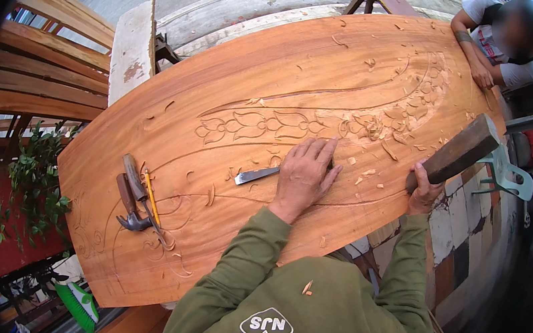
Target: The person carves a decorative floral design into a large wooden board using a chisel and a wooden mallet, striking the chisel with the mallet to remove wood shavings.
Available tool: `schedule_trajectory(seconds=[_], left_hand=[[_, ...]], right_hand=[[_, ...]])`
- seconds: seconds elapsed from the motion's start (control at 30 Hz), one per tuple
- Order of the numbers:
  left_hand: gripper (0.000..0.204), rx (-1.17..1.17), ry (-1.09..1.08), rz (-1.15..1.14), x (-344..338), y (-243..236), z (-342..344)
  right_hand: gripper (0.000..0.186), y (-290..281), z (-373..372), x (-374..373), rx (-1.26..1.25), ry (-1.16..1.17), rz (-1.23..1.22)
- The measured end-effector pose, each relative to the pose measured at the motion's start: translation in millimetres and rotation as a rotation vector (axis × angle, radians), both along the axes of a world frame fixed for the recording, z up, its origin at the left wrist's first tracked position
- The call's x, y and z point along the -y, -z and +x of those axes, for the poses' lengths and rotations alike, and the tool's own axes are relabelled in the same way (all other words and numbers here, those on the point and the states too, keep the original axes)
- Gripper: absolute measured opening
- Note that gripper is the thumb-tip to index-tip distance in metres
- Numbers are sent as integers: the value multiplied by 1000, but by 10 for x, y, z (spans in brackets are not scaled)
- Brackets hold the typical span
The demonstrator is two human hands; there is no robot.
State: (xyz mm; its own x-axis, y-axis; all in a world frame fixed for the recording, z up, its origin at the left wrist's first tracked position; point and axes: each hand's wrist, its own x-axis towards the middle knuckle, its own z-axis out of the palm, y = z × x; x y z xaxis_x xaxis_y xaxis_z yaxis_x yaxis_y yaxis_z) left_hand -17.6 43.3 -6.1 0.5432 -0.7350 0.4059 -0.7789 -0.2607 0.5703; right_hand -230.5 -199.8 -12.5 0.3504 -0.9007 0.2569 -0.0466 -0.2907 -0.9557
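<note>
"Mallet (462, 149)?"

"Gripped in the right hand (426, 191) at the wooden panel's (227, 156) right edge, probably tilted clear of the carving (289, 124)."

"Chisel (256, 175)?"

"Mid-panel, under the left hand (303, 177), seemingly steadied; can't tell whether it's closed."

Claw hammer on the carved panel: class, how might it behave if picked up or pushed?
The claw hammer will probably feel head-heavy, since its dark head looks metal. It should be stiff, as handle and head both look solid. Pushed, it seems unlikely to roll far, because its curved claw sticks out sideways.
</note>
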Motion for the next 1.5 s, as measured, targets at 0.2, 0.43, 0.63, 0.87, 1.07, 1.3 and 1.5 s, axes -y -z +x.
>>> schedule_trajectory(seconds=[0.2, 0.43, 0.63, 0.87, 1.07, 1.3, 1.5], left_hand=[[61, 19, -6, 10, 3, 12, 1], [60, 25, -11, 31, 19, 40, 0], [61, 28, -15, 49, 16, 54, -1], [61, 48, -5, 36, 16, 51, -2], [61, 56, -8, 31, 14, 73, -1], [61, 57, -9, 30, 36, 34, -10], [60, 32, -6, 30, 20, 40, 7]], right_hand=[[18, -10, 40, -27, -20, 32, -10], [22, -5, 11, -11, -37, 20, -16], [23, -7, 8, -7, -59, 14, -6], [19, 26, 20, 6, -42, 21, -42], [18, 0, 52, -34, 7, 36, 14], [26, 39, -8, 25, -51, 22, 40], [19, 24, 32, 17, -44, 21, -47]])
